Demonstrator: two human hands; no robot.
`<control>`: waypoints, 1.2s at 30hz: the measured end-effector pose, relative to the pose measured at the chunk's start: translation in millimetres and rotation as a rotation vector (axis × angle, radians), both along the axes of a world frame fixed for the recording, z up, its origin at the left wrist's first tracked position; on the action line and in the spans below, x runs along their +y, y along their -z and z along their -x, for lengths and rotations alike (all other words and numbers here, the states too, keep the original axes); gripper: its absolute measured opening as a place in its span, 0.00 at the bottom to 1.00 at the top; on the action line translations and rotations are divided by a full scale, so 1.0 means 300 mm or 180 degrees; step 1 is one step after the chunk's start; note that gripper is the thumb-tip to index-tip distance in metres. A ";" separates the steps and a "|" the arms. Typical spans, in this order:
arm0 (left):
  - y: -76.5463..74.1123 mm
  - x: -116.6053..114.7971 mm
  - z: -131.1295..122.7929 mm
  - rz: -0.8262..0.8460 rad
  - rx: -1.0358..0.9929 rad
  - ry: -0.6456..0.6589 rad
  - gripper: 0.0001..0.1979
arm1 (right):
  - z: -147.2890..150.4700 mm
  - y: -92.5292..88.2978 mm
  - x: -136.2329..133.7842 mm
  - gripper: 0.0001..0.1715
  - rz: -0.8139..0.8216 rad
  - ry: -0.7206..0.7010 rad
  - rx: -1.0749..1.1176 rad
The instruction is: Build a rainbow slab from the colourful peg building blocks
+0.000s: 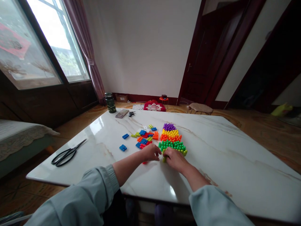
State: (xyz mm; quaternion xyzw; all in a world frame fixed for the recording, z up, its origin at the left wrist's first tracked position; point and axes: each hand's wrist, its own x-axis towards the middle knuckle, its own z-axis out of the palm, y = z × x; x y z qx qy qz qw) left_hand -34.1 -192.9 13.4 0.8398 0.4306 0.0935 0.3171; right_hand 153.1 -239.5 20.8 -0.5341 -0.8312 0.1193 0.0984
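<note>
My right hand is closed at the near edge of a block of coloured pegs, its fingers pinched on a lime-green peg piece. Purple pegs form the far band of the block. Nearer come yellow pegs, orange pegs and green pegs, with lime ones partly hidden by the hand. Just left of it, my left hand hovers with fingers loosely curved and apart, seemingly holding nothing. Beyond that hand lies a loose pile of blue pieces, red, orange and lime pieces.
Black-handled scissors lie on the left of the white marble table. A camouflage flask, a phone and keys are at the far left edge. Behind the table stands a round stool.
</note>
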 end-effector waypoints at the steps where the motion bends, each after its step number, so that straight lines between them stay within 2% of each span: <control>1: 0.003 0.001 -0.001 0.0005 0.0000 -0.0012 0.18 | -0.003 0.003 0.003 0.19 -0.0026 0.0030 0.0032; 8: -0.018 -0.011 -0.018 0.0021 0.0198 0.0011 0.13 | 0.003 0.021 0.019 0.17 -0.0204 0.0380 0.0182; 14: -0.024 -0.028 -0.028 0.0128 0.0367 0.0164 0.22 | 0.005 0.028 0.024 0.12 -0.0247 0.0547 0.0200; 18: -0.019 -0.030 -0.028 0.0045 0.0434 0.0204 0.27 | 0.015 -0.002 0.004 0.07 -0.0387 0.0780 0.0033; 20: -0.026 -0.025 -0.018 0.0035 0.0437 0.0201 0.25 | 0.022 -0.025 -0.011 0.06 -0.0468 0.0835 0.0004; 22: -0.040 -0.012 0.003 -0.0039 0.0469 0.0064 0.19 | 0.030 -0.049 -0.025 0.07 -0.0504 0.0800 0.0061; 25: -0.063 0.022 0.052 -0.0328 0.0583 -0.0442 0.12 | 0.045 -0.083 -0.038 0.08 -0.0547 0.0685 0.0257; 28: -0.069 0.066 0.098 -0.0657 0.0708 -0.1016 0.16 | 0.071 -0.119 -0.043 0.07 -0.0631 0.0631 0.0489; 30: -0.062 0.098 0.109 -0.0808 0.0780 -0.1246 0.18 | 0.096 -0.142 -0.047 0.07 -0.0660 0.0613 0.0655; 36: -0.039 0.185 0.041 -0.0848 0.1206 -0.1380 0.18 | 0.157 -0.187 -0.072 0.06 -0.0737 0.0447 0.0985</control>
